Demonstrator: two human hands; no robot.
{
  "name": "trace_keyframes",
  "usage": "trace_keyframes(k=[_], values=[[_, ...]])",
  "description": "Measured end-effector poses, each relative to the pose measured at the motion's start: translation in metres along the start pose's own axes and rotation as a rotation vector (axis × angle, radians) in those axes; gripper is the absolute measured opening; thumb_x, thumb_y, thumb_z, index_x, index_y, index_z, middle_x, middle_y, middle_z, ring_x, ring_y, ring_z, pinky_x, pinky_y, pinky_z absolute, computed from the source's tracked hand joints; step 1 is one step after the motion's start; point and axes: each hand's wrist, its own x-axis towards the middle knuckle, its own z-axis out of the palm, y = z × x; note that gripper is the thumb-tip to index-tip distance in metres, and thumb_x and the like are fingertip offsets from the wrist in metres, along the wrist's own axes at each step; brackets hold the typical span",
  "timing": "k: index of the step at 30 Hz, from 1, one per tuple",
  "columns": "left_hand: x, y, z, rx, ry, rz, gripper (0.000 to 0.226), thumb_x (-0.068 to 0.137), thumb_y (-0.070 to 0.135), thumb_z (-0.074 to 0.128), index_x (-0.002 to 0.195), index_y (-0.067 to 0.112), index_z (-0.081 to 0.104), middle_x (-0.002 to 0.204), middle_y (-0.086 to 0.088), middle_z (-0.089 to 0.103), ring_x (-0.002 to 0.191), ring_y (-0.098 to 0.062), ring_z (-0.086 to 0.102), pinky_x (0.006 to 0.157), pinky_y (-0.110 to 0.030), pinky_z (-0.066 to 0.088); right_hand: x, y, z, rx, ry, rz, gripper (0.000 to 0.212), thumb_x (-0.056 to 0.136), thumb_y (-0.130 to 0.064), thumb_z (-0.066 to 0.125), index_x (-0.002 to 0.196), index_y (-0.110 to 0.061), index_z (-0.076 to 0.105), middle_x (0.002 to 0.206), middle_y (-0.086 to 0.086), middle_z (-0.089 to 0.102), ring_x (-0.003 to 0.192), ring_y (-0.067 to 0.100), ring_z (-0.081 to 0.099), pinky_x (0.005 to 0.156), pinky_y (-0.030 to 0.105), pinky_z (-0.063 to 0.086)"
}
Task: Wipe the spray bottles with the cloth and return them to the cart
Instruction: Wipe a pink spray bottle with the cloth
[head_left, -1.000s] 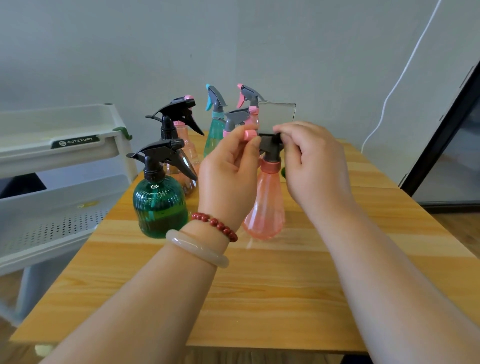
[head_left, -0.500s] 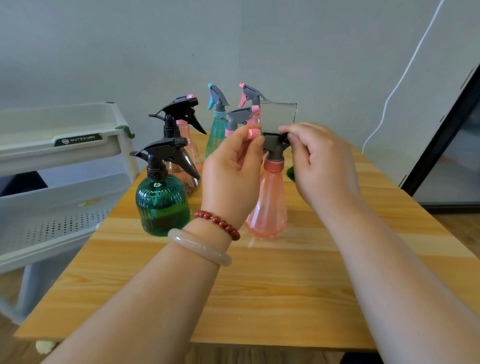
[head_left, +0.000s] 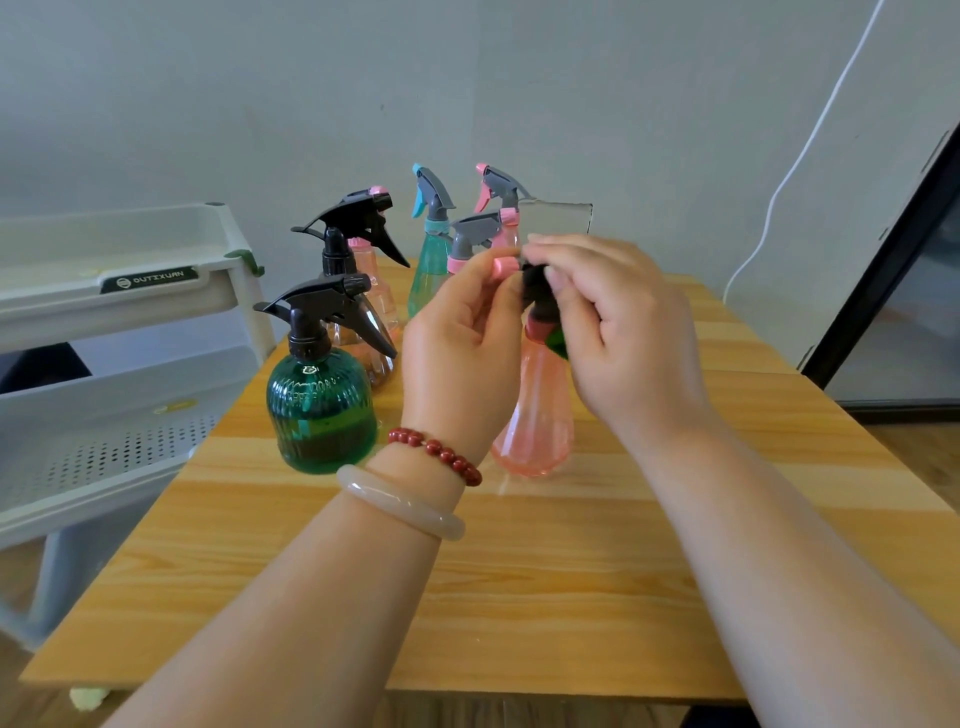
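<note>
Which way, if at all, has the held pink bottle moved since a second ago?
No: the pink bottle stands in the same spot beside the green bottle.

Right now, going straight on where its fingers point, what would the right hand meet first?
The black trigger head of the pink cone-shaped plastic spray bottle, which the right hand pinches; probably the left hand just beyond.

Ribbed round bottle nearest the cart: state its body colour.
The ribbed bottle is dark green; head view.
</note>
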Motion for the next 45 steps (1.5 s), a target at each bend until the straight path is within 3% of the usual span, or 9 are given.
trace_keyframes(k=[3, 8, 12, 17, 21, 28, 33, 37, 45], values=[[0.002, 0.0, 0.0, -0.001, 0.002, -0.011, 0.024, 0.096, 0.023, 0.054, 0.111, 0.011, 0.069, 0.088, -0.004, 0.073, 0.084, -0.023, 0.071, 0.076, -0.047, 0.06, 0.002, 0.013, -0.001, 0.016, 0.027, 0.14, 0.027, 0.096, -0.007, 0.049, 0.11, -0.006, 0.071, 0.108, 0.004, 0.072, 0.102, 0.023, 0.065, 0.09, 0.036, 0.05], [0.0, 0.001, 0.001, 0.003, -0.005, -0.003, 0.02, 0.096, 0.023, 0.055, 0.109, 0.016, 0.069, 0.088, -0.007, 0.073, 0.083, -0.027, 0.071, 0.074, -0.049, 0.059, -0.009, 0.003, 0.001, 0.018, 0.058, -0.006, 0.026, 0.098, -0.005, 0.051, 0.117, -0.004, 0.069, 0.116, -0.006, 0.063, 0.112, 0.011, 0.058, 0.1, 0.017, 0.041], [0.003, 0.0, 0.001, 0.007, -0.006, -0.007, 0.023, 0.097, 0.02, 0.055, 0.111, 0.009, 0.069, 0.086, 0.0, 0.072, 0.084, -0.018, 0.071, 0.078, -0.045, 0.059, -0.011, 0.012, 0.001, 0.035, 0.092, 0.163, 0.027, 0.097, -0.004, 0.05, 0.117, -0.004, 0.069, 0.116, 0.006, 0.07, 0.11, 0.011, 0.058, 0.097, 0.006, 0.035], [0.002, 0.004, 0.002, 0.044, -0.007, 0.006, 0.02, 0.098, 0.01, 0.055, 0.109, 0.012, 0.071, 0.081, -0.001, 0.072, 0.072, -0.019, 0.067, 0.068, -0.036, 0.059, -0.013, -0.007, 0.007, 0.033, 0.075, -0.068, 0.028, 0.097, 0.0, 0.053, 0.121, 0.0, 0.066, 0.125, 0.009, 0.065, 0.118, 0.021, 0.059, 0.105, 0.024, 0.041], [0.004, 0.007, -0.003, 0.042, -0.025, -0.044, 0.019, 0.098, 0.019, 0.057, 0.11, 0.013, 0.071, 0.084, 0.001, 0.073, 0.081, -0.02, 0.07, 0.077, -0.044, 0.059, -0.026, 0.013, 0.006, 0.006, 0.109, 0.1, 0.031, 0.097, -0.004, 0.052, 0.125, -0.003, 0.064, 0.13, 0.009, 0.063, 0.122, 0.02, 0.057, 0.108, 0.025, 0.04], [0.011, 0.013, -0.007, -0.178, -0.216, -0.189, 0.026, 0.096, 0.014, 0.061, 0.12, 0.024, 0.06, 0.102, 0.009, 0.073, 0.098, 0.0, 0.068, 0.086, -0.017, 0.053, -0.034, 0.01, -0.01, 0.028, 0.227, 0.218, 0.028, 0.094, -0.007, 0.061, 0.121, -0.002, 0.064, 0.121, 0.007, 0.061, 0.114, 0.005, 0.052, 0.101, 0.009, 0.034], [0.02, 0.009, -0.002, -0.262, -0.369, -0.314, 0.044, 0.096, 0.038, 0.057, 0.137, 0.023, 0.054, 0.124, 0.0, 0.067, 0.113, -0.01, 0.064, 0.1, -0.033, 0.051, -0.019, 0.005, -0.008, 0.028, 0.265, 0.161, 0.022, 0.085, -0.003, 0.07, 0.107, -0.002, 0.067, 0.108, 0.01, 0.056, 0.104, 0.008, 0.051, 0.095, 0.009, 0.034], [0.019, 0.012, 0.01, -0.38, -0.314, -0.395, 0.033, 0.105, 0.029, 0.043, 0.114, 0.007, 0.065, 0.103, -0.014, 0.067, 0.096, -0.023, 0.064, 0.093, -0.046, 0.052, -0.013, 0.007, 0.006, 0.026, 0.236, 0.093, 0.017, 0.088, -0.001, 0.067, 0.105, -0.002, 0.069, 0.103, 0.005, 0.06, 0.098, 0.007, 0.053, 0.091, 0.01, 0.037], [0.02, 0.006, 0.014, -0.381, -0.292, -0.353, 0.037, 0.105, 0.03, 0.039, 0.118, 0.007, 0.066, 0.104, -0.006, 0.074, 0.089, -0.013, 0.07, 0.073, -0.023, 0.057, -0.031, 0.013, 0.007, 0.003, 0.203, 0.102, 0.017, 0.086, 0.002, 0.066, 0.102, -0.002, 0.072, 0.101, 0.004, 0.065, 0.097, 0.02, 0.06, 0.091, 0.018, 0.042]])
